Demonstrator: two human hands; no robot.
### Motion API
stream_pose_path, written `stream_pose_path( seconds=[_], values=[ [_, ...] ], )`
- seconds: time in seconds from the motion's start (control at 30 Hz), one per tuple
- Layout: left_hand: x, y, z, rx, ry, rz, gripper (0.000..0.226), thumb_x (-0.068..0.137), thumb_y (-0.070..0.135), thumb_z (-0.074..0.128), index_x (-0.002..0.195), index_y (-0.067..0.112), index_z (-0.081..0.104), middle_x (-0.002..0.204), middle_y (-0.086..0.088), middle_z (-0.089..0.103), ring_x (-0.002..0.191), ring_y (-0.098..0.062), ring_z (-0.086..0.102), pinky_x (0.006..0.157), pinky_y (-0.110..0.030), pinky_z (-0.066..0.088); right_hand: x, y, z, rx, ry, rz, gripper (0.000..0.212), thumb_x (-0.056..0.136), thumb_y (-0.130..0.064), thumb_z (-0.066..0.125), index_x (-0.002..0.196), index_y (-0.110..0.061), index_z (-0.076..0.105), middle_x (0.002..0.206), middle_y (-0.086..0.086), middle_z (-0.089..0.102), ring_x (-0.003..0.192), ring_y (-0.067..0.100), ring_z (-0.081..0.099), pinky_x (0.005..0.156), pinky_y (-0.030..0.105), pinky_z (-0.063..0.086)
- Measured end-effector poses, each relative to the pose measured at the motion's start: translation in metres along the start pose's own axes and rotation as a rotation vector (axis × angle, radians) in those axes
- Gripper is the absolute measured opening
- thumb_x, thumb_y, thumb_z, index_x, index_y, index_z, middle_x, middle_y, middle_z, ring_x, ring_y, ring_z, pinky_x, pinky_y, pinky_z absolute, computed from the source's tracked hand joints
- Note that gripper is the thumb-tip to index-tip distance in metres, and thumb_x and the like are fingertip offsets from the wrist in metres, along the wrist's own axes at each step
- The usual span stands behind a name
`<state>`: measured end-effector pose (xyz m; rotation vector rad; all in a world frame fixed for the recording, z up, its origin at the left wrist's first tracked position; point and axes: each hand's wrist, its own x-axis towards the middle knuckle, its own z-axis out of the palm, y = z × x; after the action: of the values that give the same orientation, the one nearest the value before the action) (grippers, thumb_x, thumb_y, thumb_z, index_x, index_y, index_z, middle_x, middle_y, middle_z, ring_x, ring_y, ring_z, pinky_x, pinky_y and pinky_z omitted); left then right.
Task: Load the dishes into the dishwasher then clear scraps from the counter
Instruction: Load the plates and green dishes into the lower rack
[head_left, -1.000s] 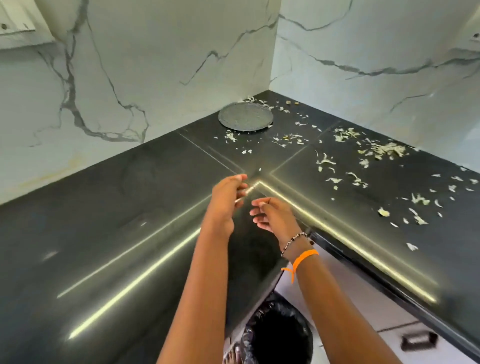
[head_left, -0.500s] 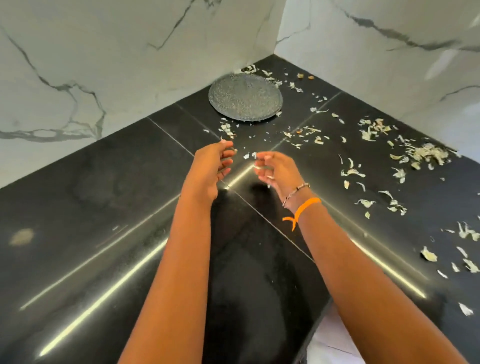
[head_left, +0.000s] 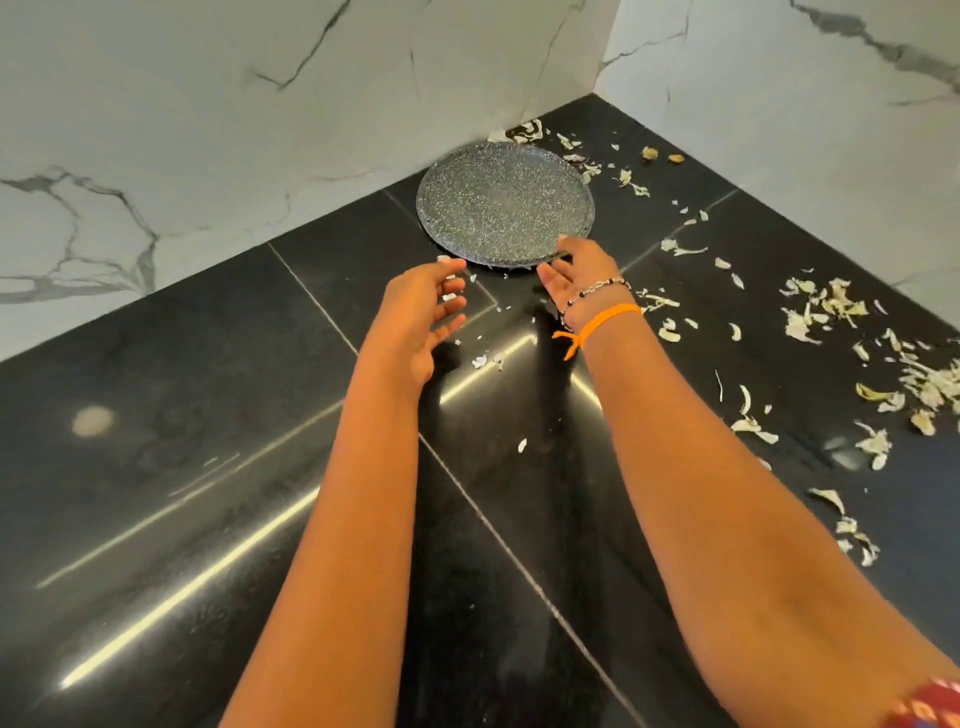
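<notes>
A round speckled grey plate lies flat in the far corner of the black counter. My right hand reaches its near right rim, fingers spread and touching the edge, with no clear grip. A short way before the plate's near left edge hovers my left hand, fingers apart and empty. Pale vegetable scraps are strewn over the counter's right side, with a few bits between my hands.
White marble walls close the corner behind the plate on two sides. More scraps lie against the wall behind the plate. Bright light streaks reflect off the glossy counter at the left.
Both hands have moved forward from the counter's near corner toward the plate. Their fingers have opened, and the right hand now touches the plate's rim.
</notes>
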<state>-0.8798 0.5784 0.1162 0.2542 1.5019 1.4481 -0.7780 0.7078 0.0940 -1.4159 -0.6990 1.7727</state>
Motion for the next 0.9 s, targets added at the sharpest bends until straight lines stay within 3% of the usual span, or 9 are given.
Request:
stream_pose_path(
  seconds=[0.07,0.17,0.27,0.37,0.5,0.6,0.67,0.8,0.9],
  values=[
    [0.008,-0.002,0.002,-0.019,0.003,0.002,0.021,0.096,0.021,0.045,0.105,0.014,0.062,0.083,0.003,0.055,0.073,-0.009,0.052,0.076,-0.023,0.049,0.012,-0.004,0.013,-0.055,0.034,0.004,0.020,0.091,-0.010,0.053,0.110,-0.006,0.047,0.074,0.007,0.045,0.048,0.011,0.049,0.032,0.014,0.040],
    [0.013,-0.003,0.008,-0.092,0.020,0.029,0.020,0.096,0.015,0.043,0.100,0.011,0.062,0.080,0.001,0.055,0.069,-0.008,0.052,0.078,-0.022,0.049,0.023,-0.010,0.035,-0.084,-0.005,0.011,0.019,0.088,-0.007,0.057,0.105,-0.004,0.049,0.075,0.008,0.049,0.054,0.013,0.045,0.033,0.014,0.042],
    [0.007,-0.001,0.011,-0.110,0.021,0.069,0.020,0.096,0.013,0.044,0.094,0.012,0.063,0.079,0.000,0.055,0.069,-0.009,0.053,0.078,-0.024,0.050,0.022,-0.008,0.043,-0.115,-0.087,0.009,0.029,0.091,-0.002,0.048,0.120,-0.004,0.047,0.107,0.014,0.052,0.073,0.021,0.054,0.058,0.028,0.053],
    [-0.004,0.002,0.005,-0.110,0.010,0.107,0.022,0.096,0.014,0.042,0.096,0.012,0.064,0.083,-0.001,0.057,0.073,-0.010,0.054,0.081,-0.025,0.051,0.012,-0.008,0.027,-0.047,-0.073,0.018,0.037,0.092,0.001,0.044,0.128,-0.003,0.045,0.126,0.014,0.053,0.107,0.030,0.057,0.074,0.040,0.051],
    [-0.023,-0.004,-0.007,-0.301,-0.002,0.116,0.026,0.098,0.015,0.041,0.092,0.009,0.065,0.079,-0.001,0.058,0.073,-0.010,0.057,0.079,-0.024,0.053,-0.033,-0.002,-0.023,-0.014,0.036,-0.200,0.029,0.089,0.001,0.051,0.115,-0.010,0.052,0.106,0.008,0.057,0.099,0.025,0.057,0.083,0.045,0.050],
    [-0.040,-0.013,0.002,-0.449,-0.008,0.075,0.024,0.096,0.012,0.042,0.090,0.006,0.064,0.074,-0.002,0.055,0.067,-0.009,0.056,0.076,-0.022,0.053,-0.071,0.010,-0.061,-0.009,0.067,-0.351,0.020,0.088,0.004,0.052,0.094,-0.015,0.056,0.101,0.016,0.060,0.102,0.034,0.059,0.090,0.052,0.048],
    [-0.055,-0.021,0.015,-0.433,-0.044,0.023,0.022,0.094,0.011,0.043,0.088,0.006,0.063,0.072,-0.002,0.053,0.063,-0.010,0.053,0.069,-0.019,0.053,-0.092,0.015,-0.086,-0.079,0.117,-0.494,0.023,0.087,0.006,0.053,0.090,-0.016,0.057,0.094,0.015,0.062,0.095,0.026,0.059,0.087,0.045,0.048],
    [-0.088,-0.035,0.035,-0.397,-0.117,-0.033,0.021,0.095,0.013,0.044,0.088,0.007,0.063,0.070,-0.001,0.052,0.062,-0.011,0.051,0.069,-0.021,0.052,-0.136,0.022,-0.130,-0.240,0.201,-0.775,0.025,0.086,0.005,0.054,0.097,-0.017,0.059,0.081,-0.008,0.060,0.071,-0.009,0.052,0.076,0.020,0.044],
    [-0.110,-0.045,0.039,-0.414,-0.130,-0.043,0.018,0.093,0.011,0.046,0.089,0.009,0.063,0.070,-0.001,0.053,0.062,-0.012,0.052,0.072,-0.025,0.052,-0.168,0.033,-0.154,-0.449,0.226,-0.864,0.021,0.087,0.003,0.053,0.095,-0.015,0.061,0.081,-0.003,0.058,0.073,-0.001,0.046,0.072,0.022,0.040]
  ],
)
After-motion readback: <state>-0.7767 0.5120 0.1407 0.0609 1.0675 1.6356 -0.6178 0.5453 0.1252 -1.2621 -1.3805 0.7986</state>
